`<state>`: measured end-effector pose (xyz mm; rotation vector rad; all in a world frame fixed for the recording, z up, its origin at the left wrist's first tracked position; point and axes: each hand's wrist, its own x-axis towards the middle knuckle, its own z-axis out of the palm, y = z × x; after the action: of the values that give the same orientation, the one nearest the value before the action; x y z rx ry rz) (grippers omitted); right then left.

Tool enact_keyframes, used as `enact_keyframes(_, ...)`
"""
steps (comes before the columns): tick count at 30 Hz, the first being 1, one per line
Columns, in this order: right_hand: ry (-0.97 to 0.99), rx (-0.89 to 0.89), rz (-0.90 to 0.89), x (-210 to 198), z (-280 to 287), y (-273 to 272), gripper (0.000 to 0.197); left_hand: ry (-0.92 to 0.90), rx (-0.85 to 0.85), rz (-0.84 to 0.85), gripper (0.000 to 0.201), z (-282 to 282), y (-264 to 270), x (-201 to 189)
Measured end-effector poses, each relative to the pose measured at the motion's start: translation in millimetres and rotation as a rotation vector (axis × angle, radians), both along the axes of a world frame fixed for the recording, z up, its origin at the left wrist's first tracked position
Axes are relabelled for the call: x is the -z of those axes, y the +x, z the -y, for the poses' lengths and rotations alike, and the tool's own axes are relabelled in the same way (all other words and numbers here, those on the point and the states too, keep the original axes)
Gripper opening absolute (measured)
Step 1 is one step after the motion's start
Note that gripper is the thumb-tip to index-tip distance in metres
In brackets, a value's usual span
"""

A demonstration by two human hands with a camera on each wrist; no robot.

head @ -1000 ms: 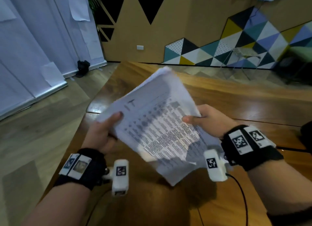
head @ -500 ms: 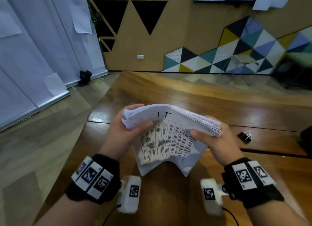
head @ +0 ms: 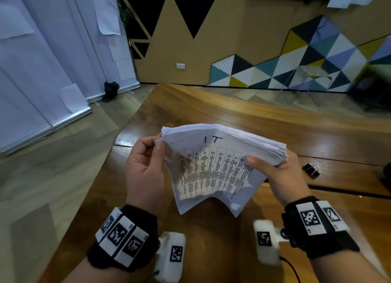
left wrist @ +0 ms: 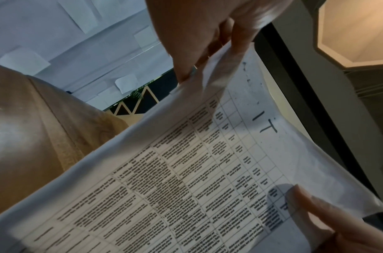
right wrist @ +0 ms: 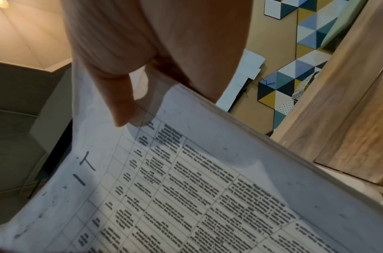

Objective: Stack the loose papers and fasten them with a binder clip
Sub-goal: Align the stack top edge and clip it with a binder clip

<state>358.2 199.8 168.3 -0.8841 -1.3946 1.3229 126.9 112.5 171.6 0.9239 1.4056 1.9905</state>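
A thick stack of printed papers (head: pixel 213 166), marked "IT" at its top, hangs bowed above the wooden table (head: pixel 211 111). My left hand (head: pixel 146 166) pinches the stack's top left corner between thumb and fingers. At the top right corner my right hand (head: pixel 275 172) grips it, thumb on the front sheet. The left wrist view shows the papers (left wrist: pixel 197 179) with the left hand (left wrist: pixel 199 51) pinching the edge. In the right wrist view the right hand (right wrist: pixel 130 68) lays its thumb on the papers (right wrist: pixel 207 196). A black binder clip (head: pixel 311 170) lies on the table to the right of my right hand.
The table's left edge drops to a wooden floor (head: pixel 53 166). White panels (head: pixel 42 60) line the left wall, a black object (head: pixel 111 90) at their foot. A dark object (head: pixel 387 177) sits at the table's far right edge.
The stack went from lying flat-faced and tilted to standing on its lower edge. Both hands shifted up to its top corners; the left now pinches the corner.
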Motion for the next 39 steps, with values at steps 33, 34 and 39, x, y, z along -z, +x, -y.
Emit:
enact_keyframes(33,0.013,-0.022,-0.042,1,-3,3,0.036,0.013,-0.013,-0.282,0.019,1,-15,-11)
enact_keyframes(34,0.013,-0.021,-0.037,1,-3,4,0.039,0.023,-0.012,-0.305,0.019,1,-16,-11)
enact_keyframes(39,0.012,-0.066,-0.049,1,-5,8,0.052,0.047,0.044,-0.407,0.022,0,-23,-13)
